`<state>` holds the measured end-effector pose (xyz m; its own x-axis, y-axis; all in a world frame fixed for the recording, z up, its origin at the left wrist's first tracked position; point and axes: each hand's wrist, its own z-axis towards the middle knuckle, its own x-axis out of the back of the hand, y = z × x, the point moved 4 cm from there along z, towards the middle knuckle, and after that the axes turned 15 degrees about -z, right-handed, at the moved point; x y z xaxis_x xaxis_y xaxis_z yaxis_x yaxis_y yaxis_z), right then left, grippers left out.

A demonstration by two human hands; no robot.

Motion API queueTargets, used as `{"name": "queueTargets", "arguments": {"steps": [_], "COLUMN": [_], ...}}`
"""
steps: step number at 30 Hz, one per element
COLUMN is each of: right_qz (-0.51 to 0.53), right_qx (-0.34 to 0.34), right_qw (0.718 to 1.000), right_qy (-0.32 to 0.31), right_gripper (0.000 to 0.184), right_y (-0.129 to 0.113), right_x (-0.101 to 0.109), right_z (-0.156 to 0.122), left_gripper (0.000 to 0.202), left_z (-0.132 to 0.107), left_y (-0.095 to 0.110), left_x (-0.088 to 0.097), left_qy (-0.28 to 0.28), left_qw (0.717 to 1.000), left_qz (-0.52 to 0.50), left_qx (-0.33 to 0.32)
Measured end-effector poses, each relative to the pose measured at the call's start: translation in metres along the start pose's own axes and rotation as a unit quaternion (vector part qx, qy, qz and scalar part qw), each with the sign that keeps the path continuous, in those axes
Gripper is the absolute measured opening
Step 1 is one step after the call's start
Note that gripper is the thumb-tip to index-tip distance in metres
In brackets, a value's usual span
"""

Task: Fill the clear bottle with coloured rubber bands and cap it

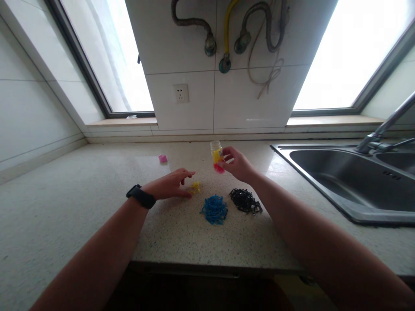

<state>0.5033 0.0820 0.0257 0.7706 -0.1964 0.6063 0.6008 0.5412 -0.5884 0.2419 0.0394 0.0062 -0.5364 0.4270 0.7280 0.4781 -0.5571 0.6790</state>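
Taking the jar as the dial's centre, wall at twelve: right hand [238,166] grasping a clear jar [215,147] from the three o'clock side, thumb and fingers closed about its lower part. Jar mouth up, uncovered, leaning slightly; pinkish-red contents at the bottom, yellow above, clear wall over that. Whether its base meets the counter [175,242], cannot tell. Left hand [173,183] between seven and nine o'clock, grip released: index finger stretched out, thumb apart from it, palm side low to the stone. In the gap at the fingertips, at seven, a few yellow pieces [195,187]; contact with them cannot be made out. Dark band [141,196] on the left wrist, eight o'clock. At six, a heap of short blue pieces [214,210], loosely piled. At five, a heap of black pieces [245,201], just beside the blue but apart from it, near the right forearm. At nine, well off from the jar, a small pink object [162,159] lying on the counter. Farther out, at three, a steel sink [343,168] with its tap [372,140]. Wall socket [180,93] at eleven; a yellow hose [229,17] toward twelve, corrugated grey hoses [269,26] either side.
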Motion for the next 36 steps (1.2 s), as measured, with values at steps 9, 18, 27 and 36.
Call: {"name": "queueTargets", "arguments": {"steps": [9, 18, 27, 36], "right_qz": [0.001, -0.003, -0.013, -0.005], "right_qx": [0.003, 0.003, 0.009, 0.004], "right_qw": [1.0, 1.0, 1.0, 1.0], "right_qy": [-0.001, 0.002, 0.005, 0.0], "right_gripper": [0.037, 0.036, 0.034, 0.036], "right_y": [-0.001, 0.0, -0.003, 0.0], "right_x": [-0.002, -0.002, -0.001, -0.002], "right_z": [-0.001, 0.0, -0.001, 0.0], "left_gripper": [0.047, 0.043, 0.049, 0.022], "left_z": [0.014, 0.012, 0.007, 0.014], "left_y": [0.009, 0.027, 0.031, 0.036], "left_x": [-0.016, -0.015, -0.016, -0.02], "left_qy": [-0.039, -0.045, -0.077, -0.081], "left_qw": [0.998, 0.998, 0.996, 0.993], "left_qz": [0.05, 0.026, 0.019, 0.02], "left_qx": [-0.022, -0.023, -0.037, -0.08]}}
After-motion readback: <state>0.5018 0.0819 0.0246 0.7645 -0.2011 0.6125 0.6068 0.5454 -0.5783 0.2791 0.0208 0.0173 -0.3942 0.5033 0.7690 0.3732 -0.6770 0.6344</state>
